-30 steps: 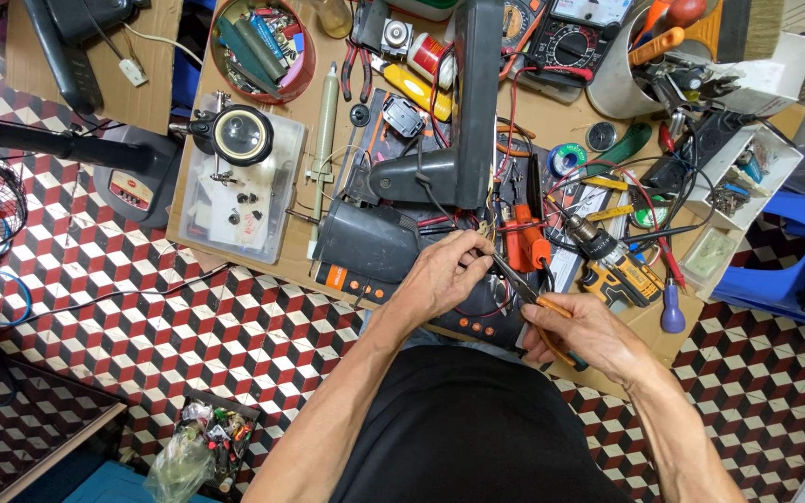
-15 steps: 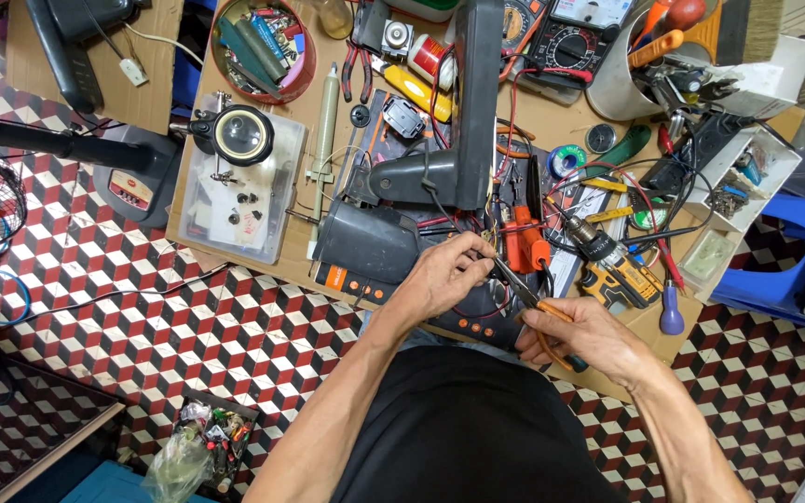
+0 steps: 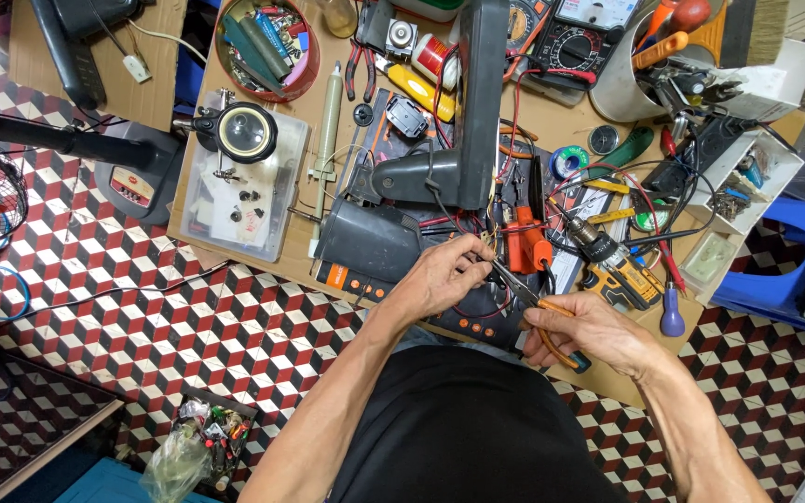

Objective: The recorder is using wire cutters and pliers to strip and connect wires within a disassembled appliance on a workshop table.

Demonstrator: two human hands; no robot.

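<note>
the dark appliance housing (image 3: 393, 244) lay opened up at the near edge of the worktop (image 3: 552, 121), its wires (image 3: 477, 228) pulled loose and spilling out toward the person. so the opening-up looked done, imo, and the wiring work looked mid-way: nothing closed back up, tools lying all round.

left hand (image 3: 444, 275) was curled shut, pinching a few thin wire ends at the fingertips, right above the housing's front panel w/ orange buttons. right hand (image 3: 593, 333) was closed round the orange-and-black handles of the pliers (image 3: 524, 296).

pliers' long axis ran on a diagonal: handles low & right in the palm, nose pointing up-left, toward the left hand's fingertips. tip sat just at the pinched wires; couldn't tell if it actually bit on one.

a cordless drill (image 3: 607, 261) lay just beyond the right hand, a purple-handled screwdriver (image 3: 671, 312) near the worktop edge.
</note>
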